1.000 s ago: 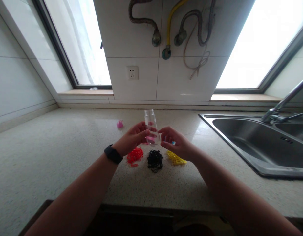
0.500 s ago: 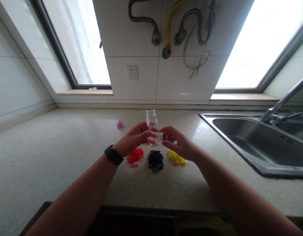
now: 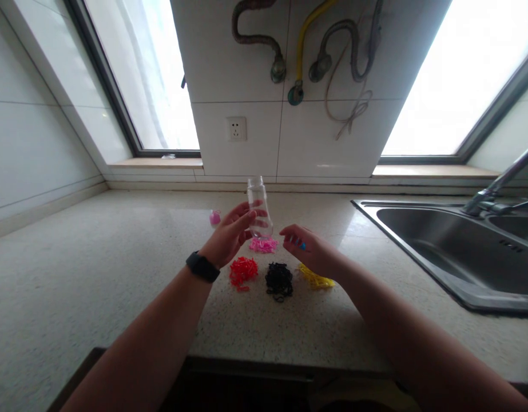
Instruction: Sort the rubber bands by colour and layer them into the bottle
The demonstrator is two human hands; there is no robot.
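1. Table (image 3: 118, 257): sink (image 3: 452, 252) set in at right, well apart.
2. Left hand (image 3: 228, 233) wraps clear bottle (image 3: 261, 208), near upright; judged step: holding.
3. Right hand (image 3: 316, 252) half-curled beside it; grip on blue bits (image 3: 302, 246): cannot tell.
4. Red pile (image 3: 243, 271), black pile (image 3: 280, 278), yellow pile (image 3: 318, 280) nearer; pink pile (image 3: 264, 246) by bottle base: lowering would likely need a sidestep.
5. Pink looped piece (image 3: 214, 218) beyond left hand.
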